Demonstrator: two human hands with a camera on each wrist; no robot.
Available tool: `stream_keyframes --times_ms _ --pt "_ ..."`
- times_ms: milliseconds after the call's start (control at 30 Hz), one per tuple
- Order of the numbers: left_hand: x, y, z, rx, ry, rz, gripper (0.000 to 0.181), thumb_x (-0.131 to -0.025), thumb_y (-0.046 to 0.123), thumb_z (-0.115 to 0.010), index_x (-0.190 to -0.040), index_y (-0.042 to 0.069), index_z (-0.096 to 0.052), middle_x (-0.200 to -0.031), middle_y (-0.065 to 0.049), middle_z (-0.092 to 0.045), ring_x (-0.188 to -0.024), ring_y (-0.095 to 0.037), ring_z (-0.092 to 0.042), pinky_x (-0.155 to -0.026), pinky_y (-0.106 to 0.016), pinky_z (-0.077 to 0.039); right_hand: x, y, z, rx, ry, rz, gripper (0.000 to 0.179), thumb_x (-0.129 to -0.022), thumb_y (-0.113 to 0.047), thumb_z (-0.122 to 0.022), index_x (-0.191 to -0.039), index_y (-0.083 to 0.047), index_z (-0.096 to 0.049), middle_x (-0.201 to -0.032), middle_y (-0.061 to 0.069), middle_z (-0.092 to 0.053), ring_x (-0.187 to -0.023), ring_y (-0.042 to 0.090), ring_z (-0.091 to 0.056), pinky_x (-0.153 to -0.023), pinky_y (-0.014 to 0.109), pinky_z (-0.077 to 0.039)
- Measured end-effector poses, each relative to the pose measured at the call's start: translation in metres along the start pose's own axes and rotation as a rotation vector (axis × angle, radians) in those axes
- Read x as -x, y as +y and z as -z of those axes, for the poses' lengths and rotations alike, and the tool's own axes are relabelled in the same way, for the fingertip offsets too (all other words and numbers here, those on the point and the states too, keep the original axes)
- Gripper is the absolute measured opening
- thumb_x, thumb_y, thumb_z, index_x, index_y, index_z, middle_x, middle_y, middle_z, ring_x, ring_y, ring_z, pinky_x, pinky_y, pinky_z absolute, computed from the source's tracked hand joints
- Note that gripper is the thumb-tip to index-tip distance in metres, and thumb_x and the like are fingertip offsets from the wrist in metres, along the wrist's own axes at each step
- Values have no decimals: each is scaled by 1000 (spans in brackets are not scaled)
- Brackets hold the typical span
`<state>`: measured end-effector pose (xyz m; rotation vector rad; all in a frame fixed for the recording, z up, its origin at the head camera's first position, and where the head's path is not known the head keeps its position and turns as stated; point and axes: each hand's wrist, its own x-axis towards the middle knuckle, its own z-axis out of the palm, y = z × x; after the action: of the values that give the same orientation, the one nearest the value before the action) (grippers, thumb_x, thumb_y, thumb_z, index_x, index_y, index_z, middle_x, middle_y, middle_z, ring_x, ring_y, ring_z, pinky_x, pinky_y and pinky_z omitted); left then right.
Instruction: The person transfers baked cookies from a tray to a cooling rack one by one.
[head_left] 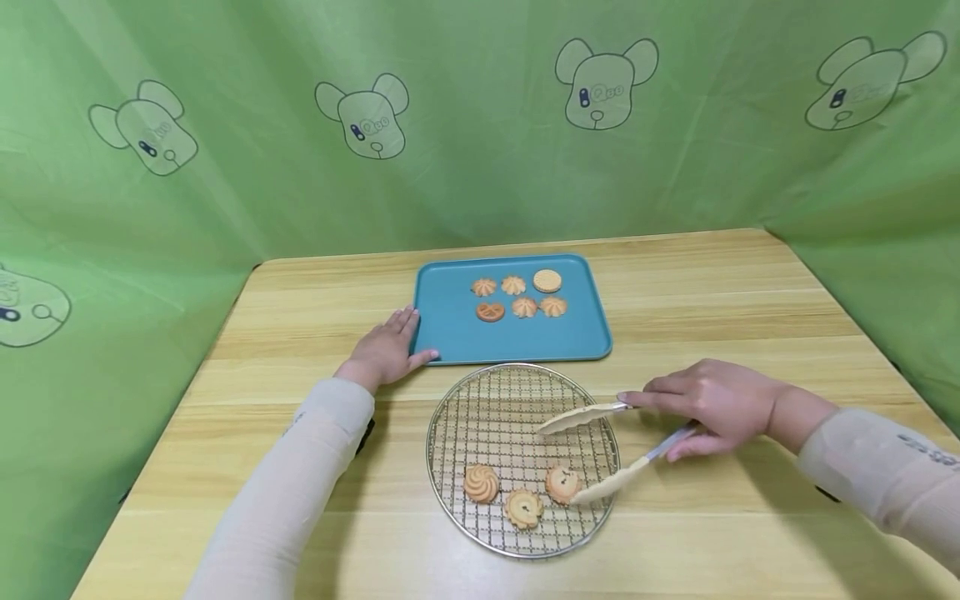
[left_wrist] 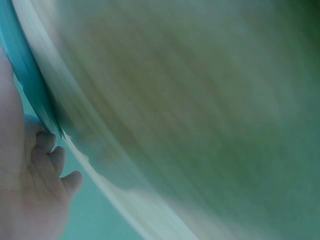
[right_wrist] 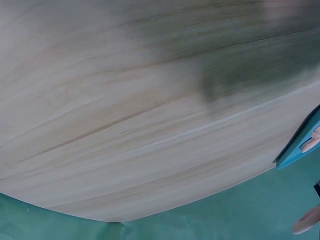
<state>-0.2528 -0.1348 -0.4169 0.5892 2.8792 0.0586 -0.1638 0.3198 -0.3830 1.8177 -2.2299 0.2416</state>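
Note:
My left hand (head_left: 384, 348) rests at the left edge of a blue tray (head_left: 448, 321), fingers stretched along its side and thumb at the near corner. The left wrist view shows this hand (left_wrist: 37, 185) beside the tray edge (left_wrist: 31, 75). With my right hand (head_left: 712, 404) I grip a pair of tongs (head_left: 581, 417), their arms spread wide over a round wire rack (head_left: 517, 400). The lower tip is right at a scalloped cookie (head_left: 562, 483). Another scalloped cookie (head_left: 523, 508) and a swirl cookie (head_left: 481, 483) lie on the rack too.
On the tray are several cookies, among them a round one (head_left: 547, 281), a pretzel-shaped one (head_left: 490, 312) and a shell-like one (head_left: 553, 307). The wooden table (head_left: 690, 292) ends at a green curtain (head_left: 480, 200) behind and at both sides.

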Motion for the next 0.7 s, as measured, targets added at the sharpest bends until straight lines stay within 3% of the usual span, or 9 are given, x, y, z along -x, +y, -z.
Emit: stream_keyframes --times_ms 333,567,700 --pt "1 0 0 5 -4 -1 88 -95 63 -32 -152 0 -9 -158 -14 -4 -143 -31 -8 -115 -44 -16 -2 4 -2 -21 21 -87 85 -70 -49 -80 -133 0 -53 -99 1 -63 -65 -5 -49 -57 18 -52" --pt "1 0 0 12 -7 1 88 -95 63 -33 -151 0 -9 -158 -14 -5 -143 -31 -7 -115 -44 -15 -3 5 -2 6 23 -149 91 -70 -53 -78 -137 1 -48 -105 7 -63 -66 4 -59 -58 25 -55" --pt "0 0 -1 15 -9 3 88 -95 63 -33 -152 1 -9 -158 -14 -4 -144 -30 -6 -115 -43 -15 -3 5 -2 35 21 -206 92 -74 -57 -74 -140 0 -45 -106 8 -62 -63 3 -55 -54 25 -54"
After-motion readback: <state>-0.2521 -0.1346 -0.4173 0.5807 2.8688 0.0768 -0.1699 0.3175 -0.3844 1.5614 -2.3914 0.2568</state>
